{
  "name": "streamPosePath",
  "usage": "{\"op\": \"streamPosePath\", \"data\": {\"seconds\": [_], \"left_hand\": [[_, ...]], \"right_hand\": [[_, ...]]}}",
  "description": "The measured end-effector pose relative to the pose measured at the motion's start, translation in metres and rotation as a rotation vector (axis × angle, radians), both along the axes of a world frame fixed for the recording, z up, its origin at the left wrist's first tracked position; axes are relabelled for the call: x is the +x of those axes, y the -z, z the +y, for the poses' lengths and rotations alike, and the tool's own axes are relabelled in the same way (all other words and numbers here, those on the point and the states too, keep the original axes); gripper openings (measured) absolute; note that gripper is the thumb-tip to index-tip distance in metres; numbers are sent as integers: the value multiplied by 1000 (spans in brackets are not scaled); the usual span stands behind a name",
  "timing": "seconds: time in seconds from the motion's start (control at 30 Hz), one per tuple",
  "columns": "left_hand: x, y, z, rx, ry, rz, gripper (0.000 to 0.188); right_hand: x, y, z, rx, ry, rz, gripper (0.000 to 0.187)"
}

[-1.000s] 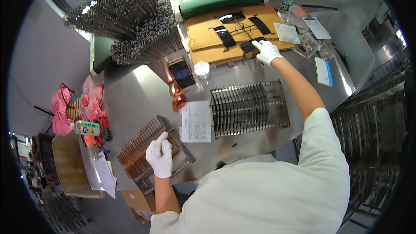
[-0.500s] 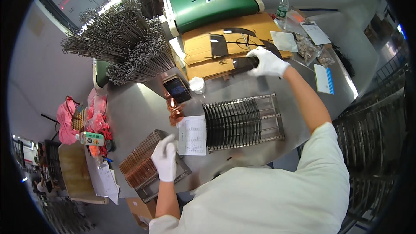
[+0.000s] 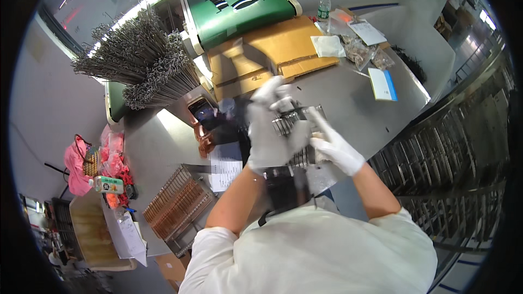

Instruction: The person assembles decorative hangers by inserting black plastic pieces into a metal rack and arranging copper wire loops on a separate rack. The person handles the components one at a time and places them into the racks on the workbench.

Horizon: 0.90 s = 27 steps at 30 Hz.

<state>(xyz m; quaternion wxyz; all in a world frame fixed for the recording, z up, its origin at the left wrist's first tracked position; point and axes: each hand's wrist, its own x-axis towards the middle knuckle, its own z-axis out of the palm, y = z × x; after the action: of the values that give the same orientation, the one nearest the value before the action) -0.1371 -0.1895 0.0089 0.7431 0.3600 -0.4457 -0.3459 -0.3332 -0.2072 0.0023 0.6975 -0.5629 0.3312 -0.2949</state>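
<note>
My left hand, gloved in white and smeared by motion, is closed around the middle of a wire frame that carries dark curved panels. The frame is raised above the table, and its blurred panels spread around the hand. Beside it my right hand, also gloved, has its fingers apart at the right side of a metal slotted rack. Hands and frame hide most of that rack. A second rack, filled with copper-coloured strips, lies left of a printed sheet.
Flattened cardboard lies before a green conveyor belt, on which a similar wire frame rests. Bundled wire hooks stand at the back left. A phone leans near copper pieces. Bagged parts and a bottle sit far right.
The wire frame with dark panels has left the cardboard and is now in my left hand. My left hand came over from the copper rack; my right hand drew back toward the middle rack.
</note>
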Motion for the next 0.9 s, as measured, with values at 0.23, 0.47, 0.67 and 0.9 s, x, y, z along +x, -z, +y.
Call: {"op": "streamPosePath", "data": {"seconds": [0.23, 0.47, 0.67, 0.9], "left_hand": [[15, -48, 22, -6, -140, -574, 61], [87, -49, 80, -318, 321, 279, 87], [77, -46, 91, -272, 187, 254, 91], [79, -37, 85, -279, 277, 269, 85]], "right_hand": [[23, -40, -2, -709, -273, 702, 65], [-18, 84, -49, 8, -38, 136, 72], [5, 109, -45, 201, -68, 365, 40], [0, 102, -56, 164, -151, 432, 46]]}}
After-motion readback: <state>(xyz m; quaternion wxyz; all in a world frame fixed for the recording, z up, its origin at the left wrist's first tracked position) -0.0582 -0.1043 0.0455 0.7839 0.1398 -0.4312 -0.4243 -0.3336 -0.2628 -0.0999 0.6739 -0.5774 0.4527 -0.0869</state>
